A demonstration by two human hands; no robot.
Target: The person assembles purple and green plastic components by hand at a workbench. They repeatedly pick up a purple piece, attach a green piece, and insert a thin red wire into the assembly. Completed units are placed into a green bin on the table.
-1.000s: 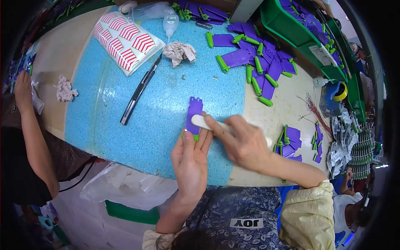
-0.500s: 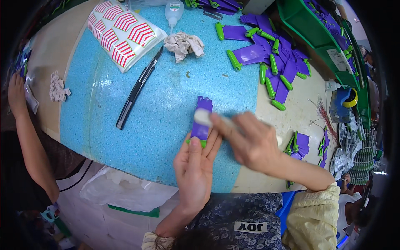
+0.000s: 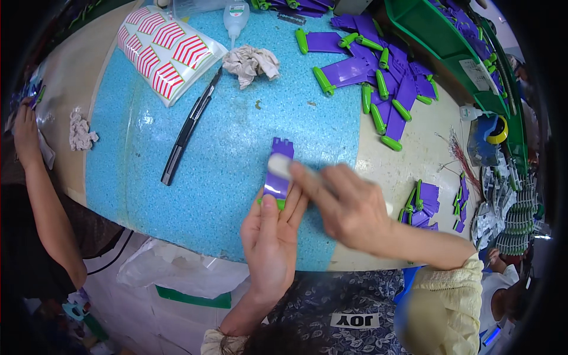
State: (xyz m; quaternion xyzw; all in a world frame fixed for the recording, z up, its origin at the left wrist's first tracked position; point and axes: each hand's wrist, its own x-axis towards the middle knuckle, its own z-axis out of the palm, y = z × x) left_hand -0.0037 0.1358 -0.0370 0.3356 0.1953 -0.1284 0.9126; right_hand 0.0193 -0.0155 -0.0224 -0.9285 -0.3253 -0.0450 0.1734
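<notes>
Left hand [image 3: 271,236] pinches a purple part [image 3: 278,171] flat on the counter [image 3: 225,148]; right hand [image 3: 349,207] (blurred) grips a white stick [image 3: 280,167] across it. More parts [image 3: 378,77] lie at one o'clock.

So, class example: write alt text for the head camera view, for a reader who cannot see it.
A person's left hand holds a flat purple plastic piece on a blue foam mat while the right hand presses a white tool onto it. More purple and green pieces lie heaped behind.
</notes>
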